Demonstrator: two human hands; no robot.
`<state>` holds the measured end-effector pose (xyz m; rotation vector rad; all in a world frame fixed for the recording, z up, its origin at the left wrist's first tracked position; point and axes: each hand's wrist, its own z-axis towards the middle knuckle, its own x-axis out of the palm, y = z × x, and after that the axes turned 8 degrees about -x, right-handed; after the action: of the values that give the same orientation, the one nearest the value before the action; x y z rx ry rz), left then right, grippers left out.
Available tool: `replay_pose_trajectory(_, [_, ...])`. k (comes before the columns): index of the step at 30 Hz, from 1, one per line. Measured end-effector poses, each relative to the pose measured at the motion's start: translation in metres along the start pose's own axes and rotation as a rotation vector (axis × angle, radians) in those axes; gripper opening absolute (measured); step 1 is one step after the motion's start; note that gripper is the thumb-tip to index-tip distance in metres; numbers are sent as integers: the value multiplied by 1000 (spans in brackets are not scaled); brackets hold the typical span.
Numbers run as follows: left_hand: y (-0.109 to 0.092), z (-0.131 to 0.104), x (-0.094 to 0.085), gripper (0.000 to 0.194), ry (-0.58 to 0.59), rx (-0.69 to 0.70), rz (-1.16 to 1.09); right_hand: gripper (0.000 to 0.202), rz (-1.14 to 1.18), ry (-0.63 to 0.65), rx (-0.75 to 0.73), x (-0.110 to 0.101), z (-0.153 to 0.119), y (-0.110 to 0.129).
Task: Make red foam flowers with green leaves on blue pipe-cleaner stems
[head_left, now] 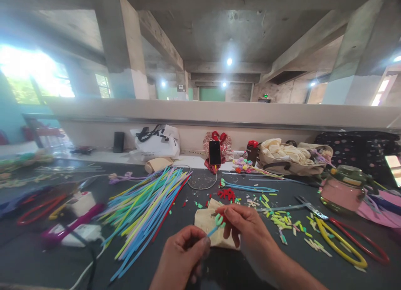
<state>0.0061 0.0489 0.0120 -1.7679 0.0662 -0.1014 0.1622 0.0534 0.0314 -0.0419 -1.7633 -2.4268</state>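
My left hand (pixel 184 254) pinches a thin blue pipe-cleaner stem (pixel 213 230) between thumb and forefinger. At the stem's upper end sits a small light-green forked head (pixel 219 220). Close beside that head my right hand (pixel 242 223) is closed, its thumb and forefinger on a small red fuzzy piece, partly hidden. Beneath both hands lies a beige cloth pad (pixel 202 218). Just beyond it is a pile of red pipe-cleaner pieces (pixel 227 194).
Left lies a bundle of long coloured pipe cleaners (pixel 147 210). Right are cut green and yellow bits (pixel 282 219), yellow-handled scissors (pixel 340 244), red-handled scissors (pixel 360 237) and a jug (pixel 341 189). A phone (pixel 214 152) stands behind, its cable (pixel 205 189) looping across the table.
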Motion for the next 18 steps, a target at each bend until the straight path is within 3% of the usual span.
replay_pose_trajectory(5, [-3, 0, -1, 26, -3, -41, -134, 38, 38, -16, -11, -3, -1, 8])
replay_pose_trajectory(9, [-2, 0, -3, 31, 30, -72, -185, 35, 24, 76, -22, -8, 3, 11])
replay_pose_trajectory(18, [1, -4, 1, 34, 137, -135, -231, 22, -274, 224, -371, -5, 3, 24])
